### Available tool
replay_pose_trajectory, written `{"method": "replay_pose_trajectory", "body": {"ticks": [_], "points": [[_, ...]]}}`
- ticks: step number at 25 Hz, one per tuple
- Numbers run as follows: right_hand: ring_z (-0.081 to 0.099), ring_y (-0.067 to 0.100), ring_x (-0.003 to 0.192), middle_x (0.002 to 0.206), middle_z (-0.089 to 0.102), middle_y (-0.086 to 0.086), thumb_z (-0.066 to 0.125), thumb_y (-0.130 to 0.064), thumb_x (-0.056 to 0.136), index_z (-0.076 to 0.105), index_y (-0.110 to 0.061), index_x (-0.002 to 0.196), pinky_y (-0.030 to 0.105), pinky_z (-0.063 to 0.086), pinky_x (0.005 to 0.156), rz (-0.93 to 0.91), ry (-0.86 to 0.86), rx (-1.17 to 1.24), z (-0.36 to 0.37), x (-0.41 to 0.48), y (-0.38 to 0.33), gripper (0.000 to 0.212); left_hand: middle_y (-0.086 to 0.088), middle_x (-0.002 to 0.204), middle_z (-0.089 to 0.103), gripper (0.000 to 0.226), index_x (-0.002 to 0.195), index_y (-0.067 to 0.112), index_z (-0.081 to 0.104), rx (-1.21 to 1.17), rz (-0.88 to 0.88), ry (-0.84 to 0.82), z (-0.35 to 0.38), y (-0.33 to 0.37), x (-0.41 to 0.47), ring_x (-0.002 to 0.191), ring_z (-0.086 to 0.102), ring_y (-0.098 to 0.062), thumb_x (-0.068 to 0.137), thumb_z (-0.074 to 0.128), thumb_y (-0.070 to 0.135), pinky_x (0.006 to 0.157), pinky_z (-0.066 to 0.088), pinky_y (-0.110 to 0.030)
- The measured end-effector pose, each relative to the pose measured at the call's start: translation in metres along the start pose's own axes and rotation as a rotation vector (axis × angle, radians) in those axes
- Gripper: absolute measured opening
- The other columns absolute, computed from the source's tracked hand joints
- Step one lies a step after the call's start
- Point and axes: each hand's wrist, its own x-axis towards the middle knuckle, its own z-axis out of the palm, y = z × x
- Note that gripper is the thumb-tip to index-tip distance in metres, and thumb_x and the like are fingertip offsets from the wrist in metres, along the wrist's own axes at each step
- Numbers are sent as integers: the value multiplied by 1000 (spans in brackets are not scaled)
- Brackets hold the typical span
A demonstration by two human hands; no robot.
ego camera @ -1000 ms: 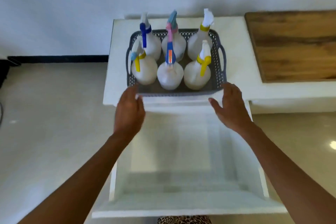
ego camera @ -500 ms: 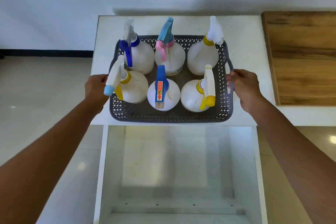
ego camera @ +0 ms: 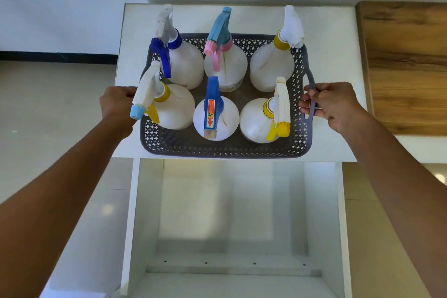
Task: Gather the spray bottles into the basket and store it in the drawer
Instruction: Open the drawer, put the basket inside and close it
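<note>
A grey perforated basket [ego camera: 225, 149] stands on the white cabinet top [ego camera: 333, 60], near its front edge. Several white spray bottles stand upright inside it in two rows, among them one with a blue trigger [ego camera: 183, 65], one with a pink trigger [ego camera: 226, 65] and one with a yellow nozzle [ego camera: 260, 121]. My left hand [ego camera: 117, 104] grips the basket's left side, partly hidden behind a bottle's spray head. My right hand [ego camera: 332, 104] is closed around the right handle. Below the cabinet top the white drawer [ego camera: 135, 213] stands pulled out with nothing in it.
A wooden board [ego camera: 406, 65] lies to the right of the white top. A white wall rises behind the cabinet. Pale floor tiles [ego camera: 48, 113] spread to the left and right of the drawer.
Both hands went from the basket's front edge to its two sides and closed on it. The view moved closer and higher over the basket.
</note>
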Motion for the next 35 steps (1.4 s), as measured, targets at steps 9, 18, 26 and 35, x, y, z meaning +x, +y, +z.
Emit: {"method": "replay_pose_trajectory", "body": {"ticks": [9,18,26,35], "points": [[55,13,47,64,51,8,45,2,92,57,13,104,25,54,53,15,28,7,-20,-65,48,20,1,41,41,19,94,-15,63,54,-13,-50,-13,-45,-65,25,37,13,80,53,-8,31,30,-2],[59,5,41,68,56,10,48,0,92,60,4,101,19,55,51,79,47,90,-50,-176,153,16,-15,98,72,25,104,9,70,24,-39,-93,-34,-133,-168,79,57,-15,81,62,5,76,42,-24],[61,3,42,70,57,13,48,2,91,59,6,104,16,54,50,208,61,88,-66,-216,236,18,-18,102,71,22,105,8,69,63,-139,-156,-12,-197,-228,74,52,-18,87,56,11,70,37,-25],[62,0,44,50,65,-6,51,5,88,58,11,109,15,54,61,241,112,40,-40,-170,267,23,-16,109,69,24,108,5,67,30,-263,-187,32,-222,-201,84,51,-17,89,54,12,79,42,-29]]}}
